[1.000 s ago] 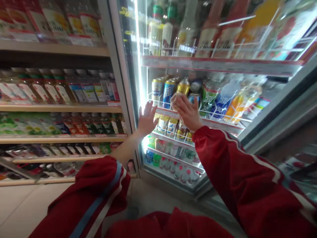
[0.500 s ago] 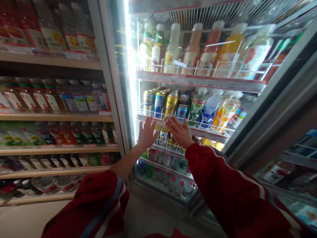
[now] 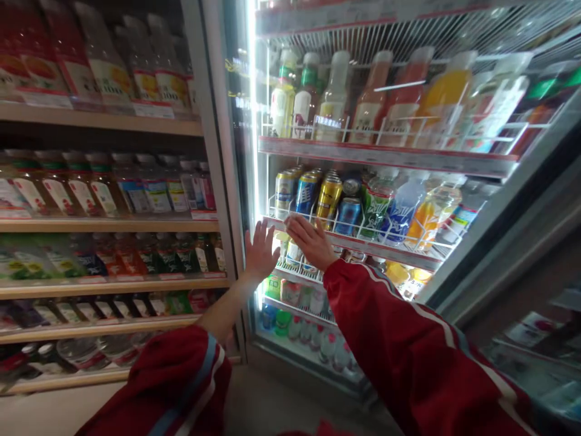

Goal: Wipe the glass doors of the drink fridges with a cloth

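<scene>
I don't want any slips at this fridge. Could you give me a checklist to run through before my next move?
1. Left hand free: ok; fingers spread, nothing visible in it.
2. Right hand holding something: cannot tell; its underside is hidden.
3. Both hands touching the glass door: cannot tell from this view.
4. Left sleeve clear of the hand: ok, pushed up.
5. Gold can behind the glass upright: ok, standing in its row.
</scene>
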A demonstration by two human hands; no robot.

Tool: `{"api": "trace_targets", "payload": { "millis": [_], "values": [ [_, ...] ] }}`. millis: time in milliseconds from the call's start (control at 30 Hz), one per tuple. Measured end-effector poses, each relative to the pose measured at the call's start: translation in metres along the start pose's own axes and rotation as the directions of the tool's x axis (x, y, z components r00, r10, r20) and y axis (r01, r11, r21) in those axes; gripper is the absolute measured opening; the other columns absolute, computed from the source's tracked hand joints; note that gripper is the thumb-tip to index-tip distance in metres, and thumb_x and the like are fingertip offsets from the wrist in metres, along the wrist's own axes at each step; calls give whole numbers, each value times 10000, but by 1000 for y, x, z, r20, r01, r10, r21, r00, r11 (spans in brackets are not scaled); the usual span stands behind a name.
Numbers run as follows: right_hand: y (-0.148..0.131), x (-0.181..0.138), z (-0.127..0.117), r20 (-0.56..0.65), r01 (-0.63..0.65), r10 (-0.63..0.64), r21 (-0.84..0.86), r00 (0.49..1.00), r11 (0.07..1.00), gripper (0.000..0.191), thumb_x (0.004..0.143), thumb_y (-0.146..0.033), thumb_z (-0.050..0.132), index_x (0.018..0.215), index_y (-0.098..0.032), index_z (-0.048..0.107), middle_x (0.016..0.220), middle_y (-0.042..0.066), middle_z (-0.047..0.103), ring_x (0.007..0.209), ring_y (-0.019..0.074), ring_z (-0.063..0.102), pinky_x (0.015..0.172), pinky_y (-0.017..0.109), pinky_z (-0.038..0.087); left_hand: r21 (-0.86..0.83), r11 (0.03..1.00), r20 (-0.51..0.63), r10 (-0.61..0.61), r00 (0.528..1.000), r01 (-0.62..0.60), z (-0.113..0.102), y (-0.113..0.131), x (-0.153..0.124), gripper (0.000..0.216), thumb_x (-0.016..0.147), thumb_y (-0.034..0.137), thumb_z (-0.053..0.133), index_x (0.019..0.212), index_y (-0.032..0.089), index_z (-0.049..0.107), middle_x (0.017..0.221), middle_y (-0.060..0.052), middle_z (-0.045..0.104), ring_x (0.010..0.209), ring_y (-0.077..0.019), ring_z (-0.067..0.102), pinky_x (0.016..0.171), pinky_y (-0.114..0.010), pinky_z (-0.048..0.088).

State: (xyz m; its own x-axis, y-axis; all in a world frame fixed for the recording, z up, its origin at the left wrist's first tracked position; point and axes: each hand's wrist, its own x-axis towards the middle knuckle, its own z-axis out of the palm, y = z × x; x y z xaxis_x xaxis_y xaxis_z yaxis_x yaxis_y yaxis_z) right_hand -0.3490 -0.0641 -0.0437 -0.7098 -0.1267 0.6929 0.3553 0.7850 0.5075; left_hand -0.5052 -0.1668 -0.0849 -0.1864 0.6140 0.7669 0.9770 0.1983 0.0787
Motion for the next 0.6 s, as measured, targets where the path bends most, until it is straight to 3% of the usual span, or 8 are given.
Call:
{"api": "trace_targets", "payload": {
  "millis": [133, 333, 600],
  "values": [
    [-17, 13, 12, 74, 36, -43, 95, 996, 995, 467, 903, -96, 373, 1349, -231, 405, 1437, 28, 371, 1362, 203, 281, 1152, 526, 128, -6, 1000, 45, 2, 999, -2, 2, -23, -6, 581, 839, 289, 446, 1387, 152, 311, 1489, -150, 222, 1392, -266, 157, 1117, -553, 111],
    [-21, 61, 22, 71, -91, 86, 68, 994, 994, 469, 924, -130, 336, 1384, -220, 352, 1459, 41, 327, 1390, 199, 200, 1154, 541, 66, -19, 1000, 34, 12, 999, -12, 8, -53, -6, 652, 818, 266, 472, 1418, 155, 241, 1494, -149, 198, 1394, -274, 139, 1110, -581, 92],
    [-51, 54, 39, 116, -12, 1, 92, 993, 996, 519, 896, -85, 375, 1392, -231, 336, 1452, 35, 349, 1386, 188, 218, 1158, 520, 78, 0, 997, 46, 81, 996, -81, 13, -78, -13, 656, 816, 266, 467, 1416, 130, 239, 1481, -164, 227, 1393, -274, 145, 1107, -583, 76]
  ]
}}
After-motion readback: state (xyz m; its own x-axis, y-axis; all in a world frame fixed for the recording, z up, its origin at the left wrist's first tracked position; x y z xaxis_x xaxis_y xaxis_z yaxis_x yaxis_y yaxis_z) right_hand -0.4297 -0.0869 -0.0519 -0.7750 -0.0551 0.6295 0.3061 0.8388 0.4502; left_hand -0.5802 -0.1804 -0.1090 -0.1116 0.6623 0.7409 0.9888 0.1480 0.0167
